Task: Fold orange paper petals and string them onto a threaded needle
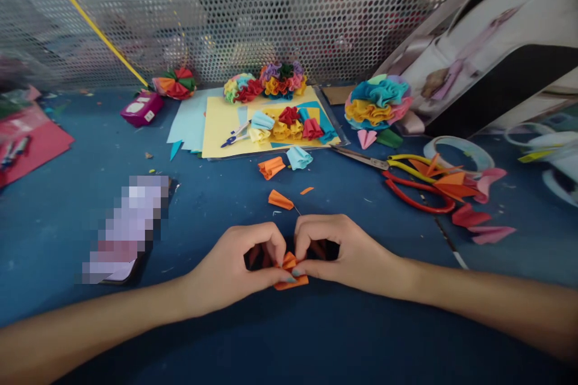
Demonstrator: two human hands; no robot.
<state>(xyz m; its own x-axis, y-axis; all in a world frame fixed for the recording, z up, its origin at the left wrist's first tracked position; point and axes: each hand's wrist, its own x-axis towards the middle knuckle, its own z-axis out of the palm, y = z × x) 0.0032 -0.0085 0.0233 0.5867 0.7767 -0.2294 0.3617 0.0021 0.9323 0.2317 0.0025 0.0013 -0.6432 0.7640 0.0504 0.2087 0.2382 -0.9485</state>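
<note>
Between both hands, low in the middle of the view, is a small folded orange paper piece (291, 283). My left hand (246, 261) pinches its left side between thumb and fingers. From the right, my right hand (341, 249) pinches the same paper, the two thumb tips nearly touching. Just beyond the fingers lies a folded orange piece (280, 199), with a thin orange scrap (307, 190) beside it. Farther up are a pleated orange piece (271, 168) and a pleated light blue piece (299, 157).
Red-and-yellow-handled scissors (419, 198) lie right, near a tape roll (458, 153) and paper pieces. A phone (129, 228) lies left. Behind are yellow sheets (219, 126), ruffled paper flowers (377, 102), a purple box (141, 109), a white bag (483, 42) and a metal mesh (271, 12).
</note>
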